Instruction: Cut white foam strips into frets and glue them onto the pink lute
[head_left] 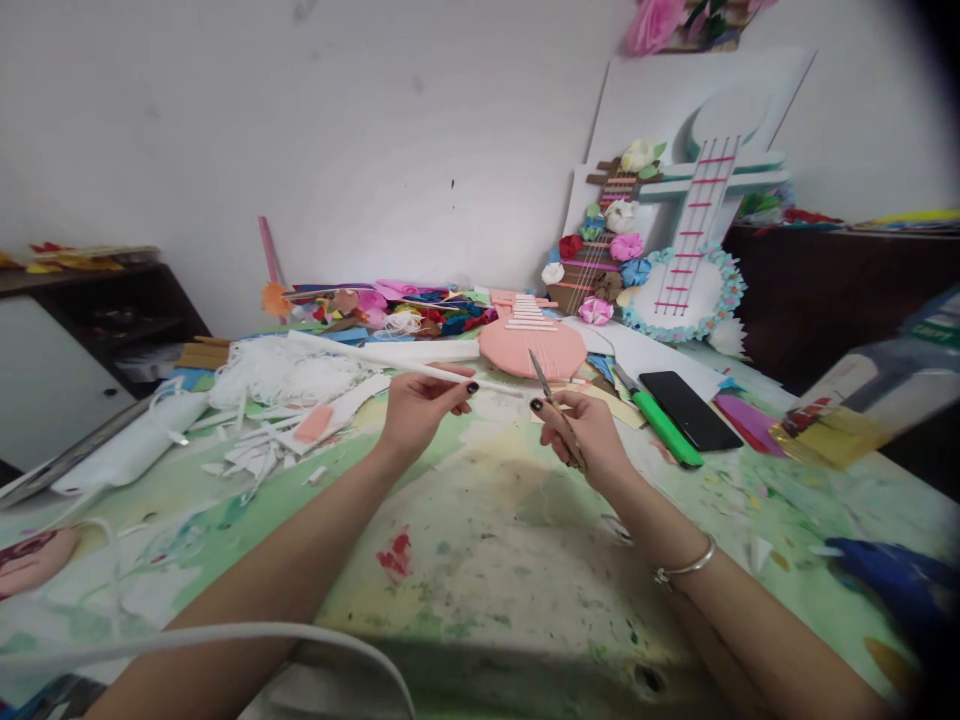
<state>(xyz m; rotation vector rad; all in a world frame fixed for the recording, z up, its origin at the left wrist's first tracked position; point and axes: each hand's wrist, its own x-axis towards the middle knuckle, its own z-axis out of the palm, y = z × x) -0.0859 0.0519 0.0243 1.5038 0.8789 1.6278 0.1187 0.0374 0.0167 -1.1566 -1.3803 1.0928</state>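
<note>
My left hand (417,408) is closed around a long, thin white stick (352,351), pinching it between thumb and fingers. The stick runs from the upper left across to a spot near my other hand. In my right hand (594,436) is a pair of scissors (541,374), its blades pointing up and away from me. The handles are partly hidden by my fingers. Both hands are above the paint-stained table (480,560). Just beyond them lies a pink craft guitar (525,350) with white strips across its neck.
White shreds (285,375) and paper scraps lie left, near a white glue gun (135,440). A green cutter (664,425), black phone (690,410) and bottle (862,400) of yellowish liquid are right. Decorated craft guitars (690,240) lean behind. A white cable (247,630) crosses the front left.
</note>
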